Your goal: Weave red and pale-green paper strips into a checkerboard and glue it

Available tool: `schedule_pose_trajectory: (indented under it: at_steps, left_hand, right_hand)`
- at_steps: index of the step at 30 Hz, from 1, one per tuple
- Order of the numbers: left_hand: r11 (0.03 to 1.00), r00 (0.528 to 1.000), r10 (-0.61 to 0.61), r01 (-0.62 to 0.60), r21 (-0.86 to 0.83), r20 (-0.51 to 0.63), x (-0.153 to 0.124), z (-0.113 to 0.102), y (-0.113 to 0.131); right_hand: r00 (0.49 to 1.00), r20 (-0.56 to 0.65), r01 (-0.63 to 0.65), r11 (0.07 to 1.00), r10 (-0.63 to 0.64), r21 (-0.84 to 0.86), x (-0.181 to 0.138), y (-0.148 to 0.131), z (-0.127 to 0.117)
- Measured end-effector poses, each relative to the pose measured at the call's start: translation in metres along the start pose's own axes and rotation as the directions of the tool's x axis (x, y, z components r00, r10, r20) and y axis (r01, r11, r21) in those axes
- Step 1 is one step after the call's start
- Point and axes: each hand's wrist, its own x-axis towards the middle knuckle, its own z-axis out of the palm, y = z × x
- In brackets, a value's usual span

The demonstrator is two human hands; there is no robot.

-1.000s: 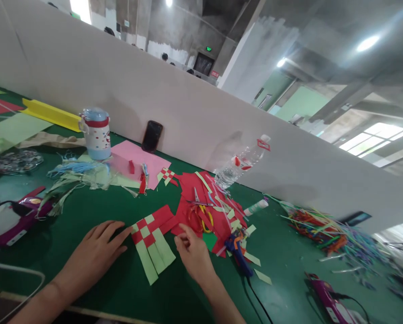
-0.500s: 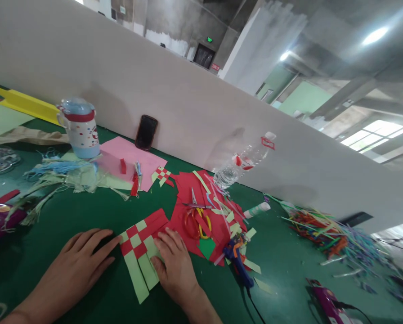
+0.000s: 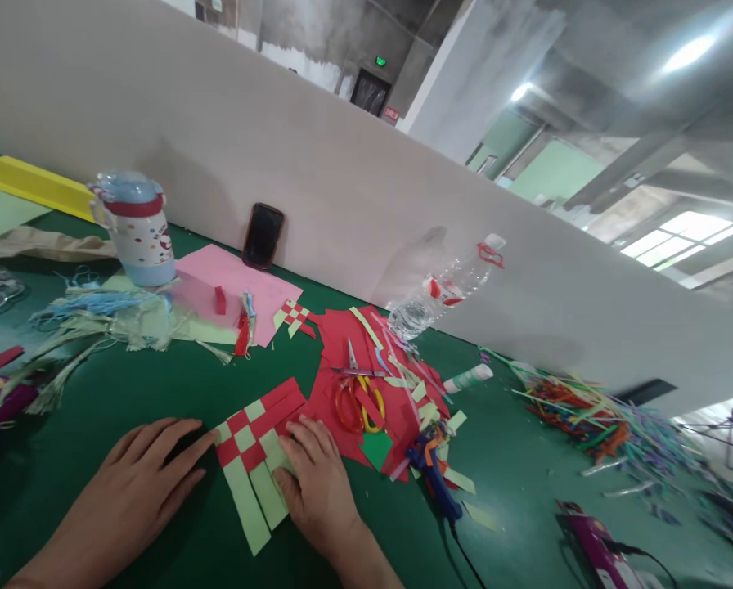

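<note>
A woven mat of red and pale green paper strips (image 3: 253, 446) lies on the green table (image 3: 158, 384) in front of me. My left hand (image 3: 134, 483) lies flat and open beside the mat's left edge, fingertips touching it. My right hand (image 3: 317, 483) presses flat on the mat's right side, fingers spread over the green strips. Just beyond my right hand lie red sheets of paper (image 3: 348, 339) with red and yellow scissors (image 3: 359, 397) on top.
A blue glue gun (image 3: 435, 474) with its cord lies right of the scraps. A tilted water bottle (image 3: 443, 290), a dotted cup (image 3: 137, 229), pink paper (image 3: 237, 286), a phone (image 3: 263, 236) against the white partition, coloured strips (image 3: 587, 413) and a purple tool (image 3: 596, 548) surround the area.
My right hand came down from a loose pinch above the mat to lie flat on its right side. The left hand stayed beside the mat. The view drifted slightly.
</note>
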Motion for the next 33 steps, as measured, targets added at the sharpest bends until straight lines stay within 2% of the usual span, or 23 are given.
schedule_pose_trajectory:
  at_steps: [5, 9, 12, 15, 19, 25, 27, 31, 33]
  left_hand:
    - [1.000, 0.999, -0.016, 0.015, 0.009, 0.043, -0.002, 0.001, -0.003]
    - [1.000, 0.997, 0.007, -0.008, 0.011, 0.083, -0.004, -0.001, -0.007]
    - [1.000, 0.998, 0.020, -0.021, 0.006, 0.067, -0.004, -0.003, -0.010]
    - [0.999, 0.999, 0.035, -0.035, 0.003, 0.012, -0.004, -0.002, -0.011]
    - [1.000, 1.000, 0.012, -0.012, -0.001, 0.021, -0.009, 0.002, -0.010]
    - [1.000, 1.000, 0.007, -0.007, 0.005, 0.028, -0.012, 0.003, -0.007]
    - [1.000, 1.000, 0.009, -0.009, 0.001, 0.019, -0.011, 0.002, -0.006]
    - [1.000, 0.999, -0.012, 0.012, -0.018, 0.033, -0.011, 0.002, -0.007]
    - [1.000, 1.000, -0.007, 0.008, -0.028, 0.031, -0.010, 0.002, -0.008]
  right_hand:
    - [0.998, -0.055, -0.015, 0.999, 0.017, 0.037, 0.000, 0.000, -0.002]
    - [0.986, -0.162, -0.005, 0.988, 0.030, 0.156, 0.001, 0.001, -0.007]
    - [0.967, -0.246, -0.011, 0.973, 0.069, 0.229, 0.003, 0.001, -0.012]
    - [0.941, -0.312, -0.073, 0.979, 0.131, 0.192, 0.002, 0.003, -0.014]
    - [0.920, -0.347, -0.142, 0.979, 0.184, 0.144, 0.000, 0.010, -0.012]
    - [0.913, -0.353, -0.174, 0.978, 0.205, 0.117, 0.001, 0.025, -0.014]
    - [0.926, -0.328, -0.163, 0.982, 0.185, 0.093, 0.002, 0.026, -0.015]
    - [0.987, -0.145, -0.074, 0.997, 0.068, -0.038, 0.003, 0.016, -0.014]
    - [0.998, -0.053, -0.051, 0.994, 0.046, -0.097, 0.004, 0.012, -0.011]
